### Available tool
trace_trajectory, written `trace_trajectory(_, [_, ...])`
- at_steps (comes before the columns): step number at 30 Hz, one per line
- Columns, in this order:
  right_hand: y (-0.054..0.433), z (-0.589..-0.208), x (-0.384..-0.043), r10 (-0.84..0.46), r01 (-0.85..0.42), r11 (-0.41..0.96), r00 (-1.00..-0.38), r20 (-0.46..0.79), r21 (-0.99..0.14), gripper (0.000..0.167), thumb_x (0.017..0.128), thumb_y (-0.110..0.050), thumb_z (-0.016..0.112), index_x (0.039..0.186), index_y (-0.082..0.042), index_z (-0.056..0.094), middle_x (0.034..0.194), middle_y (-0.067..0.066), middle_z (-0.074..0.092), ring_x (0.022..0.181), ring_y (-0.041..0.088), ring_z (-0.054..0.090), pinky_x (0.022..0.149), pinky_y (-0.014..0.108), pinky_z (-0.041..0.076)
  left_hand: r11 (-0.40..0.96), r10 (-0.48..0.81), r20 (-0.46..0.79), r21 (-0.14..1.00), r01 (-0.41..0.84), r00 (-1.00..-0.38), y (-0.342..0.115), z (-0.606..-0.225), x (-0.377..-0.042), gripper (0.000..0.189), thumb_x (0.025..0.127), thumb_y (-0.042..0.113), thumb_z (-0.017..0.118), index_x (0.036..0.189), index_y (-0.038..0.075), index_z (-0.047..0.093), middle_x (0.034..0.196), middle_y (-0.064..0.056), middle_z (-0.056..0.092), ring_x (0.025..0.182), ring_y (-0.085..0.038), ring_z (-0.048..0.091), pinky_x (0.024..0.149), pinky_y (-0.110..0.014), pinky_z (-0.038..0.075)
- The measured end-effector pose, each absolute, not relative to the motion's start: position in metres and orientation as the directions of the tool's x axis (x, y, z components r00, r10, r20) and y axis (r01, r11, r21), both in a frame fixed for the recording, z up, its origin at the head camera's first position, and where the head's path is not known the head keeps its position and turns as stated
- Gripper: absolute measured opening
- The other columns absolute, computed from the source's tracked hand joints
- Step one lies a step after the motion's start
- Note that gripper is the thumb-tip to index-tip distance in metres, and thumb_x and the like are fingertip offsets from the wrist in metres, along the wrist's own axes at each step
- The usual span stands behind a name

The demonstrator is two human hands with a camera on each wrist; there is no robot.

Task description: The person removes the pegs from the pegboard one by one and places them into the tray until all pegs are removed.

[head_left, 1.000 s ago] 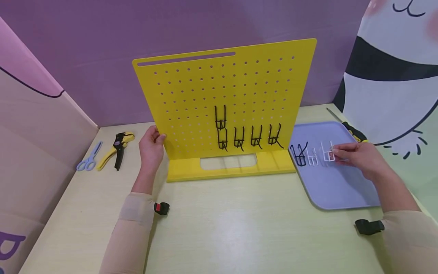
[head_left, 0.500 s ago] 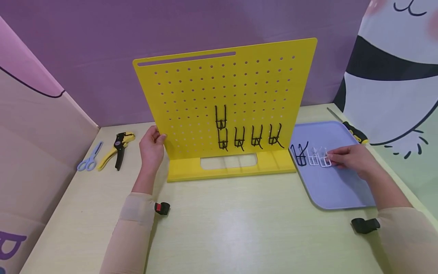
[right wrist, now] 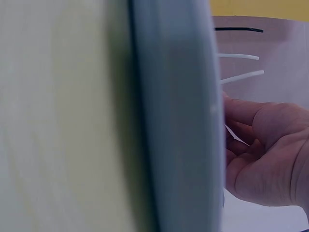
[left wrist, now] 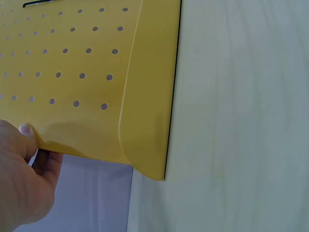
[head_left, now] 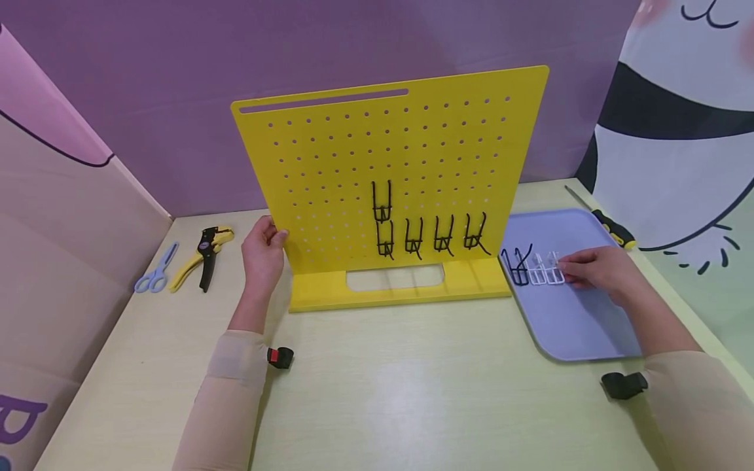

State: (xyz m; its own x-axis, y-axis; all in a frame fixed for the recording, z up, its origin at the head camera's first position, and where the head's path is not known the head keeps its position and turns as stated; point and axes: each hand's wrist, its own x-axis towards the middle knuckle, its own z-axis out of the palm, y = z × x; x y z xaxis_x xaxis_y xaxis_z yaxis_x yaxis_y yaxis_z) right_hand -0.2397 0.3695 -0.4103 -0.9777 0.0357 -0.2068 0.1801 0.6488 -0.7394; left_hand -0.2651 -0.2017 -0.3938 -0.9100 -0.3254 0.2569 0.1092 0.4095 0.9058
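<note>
A yellow pegboard [head_left: 330,163] stands on its flat base, with several black wire hooks [head_left: 413,239] on its lower part. My left hand [head_left: 262,255] grips its left edge, thumb on the front face; the left wrist view shows the thumb [left wrist: 25,129] there too. On the blue tray [head_left: 589,327], a black double hook [head_left: 520,271] and a white wire hook [head_left: 537,273] lie side by side. My right hand [head_left: 597,271] pinches a second white wire hook [head_left: 555,275] next to them. In the right wrist view, the tray's rim [right wrist: 183,121] hides my fingertips.
Blue scissors [head_left: 156,271] and a yellow-black wire stripper [head_left: 203,256] lie on the table left of the board. A screwdriver [head_left: 612,229] lies behind the tray's right side. The pale table [head_left: 383,386] stretches in front of the board.
My right hand has moved left and lowered the white hook beside the other white one on the tray. The left hand has kept its grip on the board.
</note>
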Motion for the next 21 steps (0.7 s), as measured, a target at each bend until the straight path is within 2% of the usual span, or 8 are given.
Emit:
trace_trajectory(10, [0.373, -0.404, -0.241, 0.017, 0.189, 0.673, -0.971, -0.240, -0.715, 0.049, 0.098, -0.016, 0.068, 0.124, 0.023, 0.054, 0.083, 0.003, 0.072, 0.071, 0.009, 0.067, 0.066, 0.026, 0.058, 0.399, -0.328, 0.248, 0.911, 0.104, -0.912, -0.202, -0.394, -0.265, 0.024, 0.100, 0.003, 0.061, 0.124, 0.003, 0.064, 0.111, -0.013, 0.069, 0.096, -0.023, 0.060, 0.088, -0.030, 0.053])
trace_trajectory(13, [0.373, -0.396, -0.237, 0.063, 0.184, 0.684, -0.979, -0.195, -0.706, 0.048, 0.100, -0.020, 0.064, 0.126, 0.020, 0.056, 0.090, 0.012, 0.073, 0.072, 0.008, 0.067, 0.066, 0.025, 0.058, 0.390, -0.328, 0.232, 0.916, 0.093, -0.916, -0.202, -0.394, -0.266, 0.024, 0.101, 0.003, 0.061, 0.125, 0.004, 0.063, 0.112, -0.012, 0.068, 0.098, -0.023, 0.061, 0.090, -0.031, 0.053])
trace_trajectory(16, [0.367, -0.380, -0.231, 0.195, 0.205, 0.675, -0.976, -0.096, -0.709, 0.053, 0.103, -0.033, 0.058, 0.131, 0.012, 0.058, 0.104, 0.019, 0.072, 0.071, 0.001, 0.064, 0.065, 0.020, 0.056, 0.390, -0.324, 0.228, 0.916, 0.090, -0.918, -0.201, -0.394, -0.266, 0.024, 0.101, 0.004, 0.060, 0.124, 0.003, 0.063, 0.113, -0.013, 0.068, 0.098, -0.023, 0.061, 0.090, -0.031, 0.053])
trace_trajectory(18, [0.359, -0.368, -0.229, 0.289, 0.206, 0.647, -0.957, -0.013, -0.734, 0.058, 0.103, -0.043, 0.054, 0.134, 0.005, 0.060, 0.111, 0.014, 0.071, 0.071, -0.004, 0.061, 0.065, 0.014, 0.053, 0.391, -0.325, 0.231, 0.916, 0.092, -0.917, -0.201, -0.394, -0.266, 0.023, 0.101, 0.003, 0.060, 0.124, 0.004, 0.063, 0.112, -0.012, 0.068, 0.098, -0.022, 0.061, 0.090, -0.031, 0.053])
trace_trajectory(21, [0.341, -0.348, -0.226, 0.393, 0.182, 0.571, -0.917, 0.072, -0.800, 0.061, 0.100, -0.052, 0.055, 0.137, -0.005, 0.062, 0.105, -0.004, 0.068, 0.076, -0.007, 0.058, 0.067, 0.008, 0.048, 0.395, -0.327, 0.240, 0.913, 0.099, -0.914, -0.202, -0.394, -0.266, 0.022, 0.101, 0.003, 0.060, 0.123, 0.003, 0.064, 0.110, -0.013, 0.068, 0.096, -0.022, 0.060, 0.089, -0.032, 0.053])
